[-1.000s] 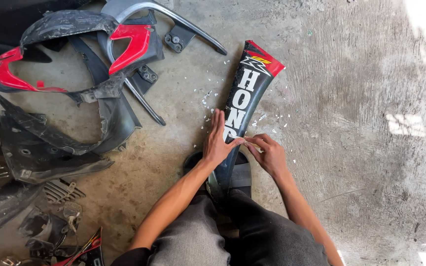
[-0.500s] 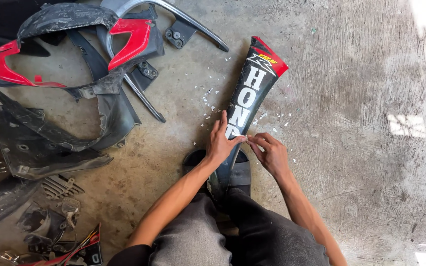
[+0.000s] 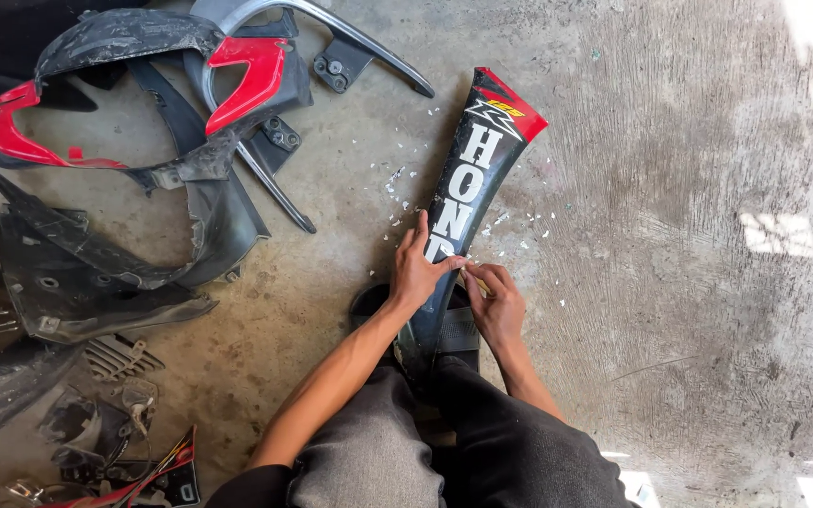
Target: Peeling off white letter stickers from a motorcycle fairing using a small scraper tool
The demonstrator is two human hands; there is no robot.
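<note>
Rough grey concrete floor [image 3: 689, 282] fills my view from above, sunlit along its right edge. At the centre, my left hand [image 3: 418, 268] lies flat and open, fingers spread and pointing up the frame, pressing on the lower part of a long black motorcycle panel [image 3: 470, 179]. My right hand [image 3: 496, 306] sits just beside it, against the panel's right edge, fingers curled in around something small and pale at the thumb; I cannot tell what it is, nor whether the grip is fully closed. The two hands nearly touch at the thumbs. The panel lies on the floor, running from between my knees up and slightly to the right, with white lettering along it and a red tip [image 3: 518, 105] at the far end. Small white flecks [image 3: 397, 188] are scattered on the concrete on both sides of it. My legs in grey trousers [image 3: 369, 452] frame the bottom of the view. Well apart, to the left, sits a pile of other bodywork: a dusty black fairing [image 3: 96, 254], red-and-black pieces [image 3: 247, 71], and a curved silver-grey grab rail [image 3: 331, 28] near the top. Smaller broken parts [image 3: 115, 414] lie at lower left.
</note>
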